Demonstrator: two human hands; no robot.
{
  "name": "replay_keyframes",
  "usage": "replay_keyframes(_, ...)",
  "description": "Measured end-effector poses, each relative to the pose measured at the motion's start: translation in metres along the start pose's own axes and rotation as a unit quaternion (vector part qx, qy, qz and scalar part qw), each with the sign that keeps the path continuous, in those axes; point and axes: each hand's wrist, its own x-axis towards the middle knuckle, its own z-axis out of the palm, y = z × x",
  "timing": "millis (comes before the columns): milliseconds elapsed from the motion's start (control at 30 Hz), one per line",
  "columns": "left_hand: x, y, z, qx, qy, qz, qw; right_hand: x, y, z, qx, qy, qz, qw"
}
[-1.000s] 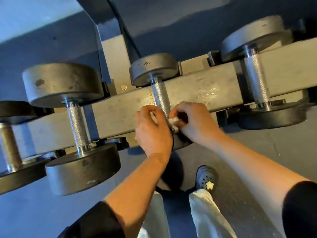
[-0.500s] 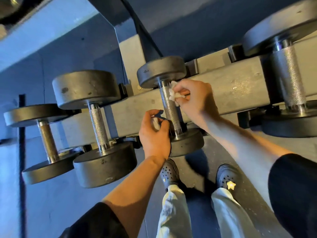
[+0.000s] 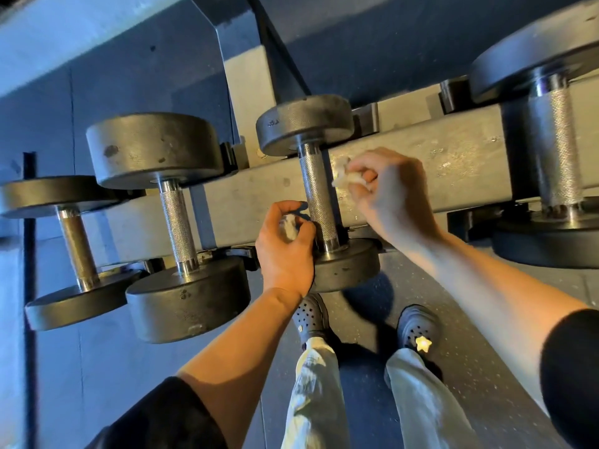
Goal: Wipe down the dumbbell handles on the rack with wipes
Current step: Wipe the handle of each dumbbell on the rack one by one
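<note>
A crumpled white wipe (image 3: pixel 348 178) is pinched in the right hand (image 3: pixel 393 196), just beside the knurled handle (image 3: pixel 319 196) of the middle dumbbell (image 3: pixel 324 189) on the rack (image 3: pixel 421 170). A second wad (image 3: pixel 289 225) is gripped by the left hand (image 3: pixel 287 251) beside the handle's lower end.

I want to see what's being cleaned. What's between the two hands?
The head view shows a dumbbell handle standing between the left hand and right hand, each holding a wipe.

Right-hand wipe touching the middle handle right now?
Apart. Head view shows grey rack beam between the wipe in the right hand and the handle.
</note>
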Motion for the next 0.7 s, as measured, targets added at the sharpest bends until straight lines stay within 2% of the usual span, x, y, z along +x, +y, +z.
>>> replay_keyframes(100, 0.001, -0.001, 0.001, -0.006, 0.003, 0.002, 1.000, 0.017, -0.002, 0.013, -0.005, 0.034, -0.038, 0.999)
replay_keyframes(233, 0.001, -0.002, 0.001, -0.002, 0.007, 0.001, 1.000, 0.018, -0.006, 0.023, 0.118, 0.006, 0.033, 0.992)
replay_keyframes(367, 0.001, -0.002, 0.001, 0.014, 0.010, 0.003, 1.000, 0.003, -0.005, 0.024, 0.129, 0.014, 0.013, 0.991)
replay_keyframes(500, 0.000, -0.002, 0.000, 0.025, 0.015, 0.011, 1.000, -0.018, -0.007, 0.018, 0.148, -0.053, 0.082, 0.984)
replay_keyframes(633, -0.001, -0.003, 0.002, 0.026, 0.023, 0.015, 0.999, -0.039, -0.011, 0.012, 0.156, -0.093, 0.108, 0.977)
replay_keyframes(700, -0.004, -0.001, 0.005, 0.035, 0.038, 0.017, 0.999, -0.038, -0.013, 0.002, 0.127, -0.138, 0.117, 0.975)
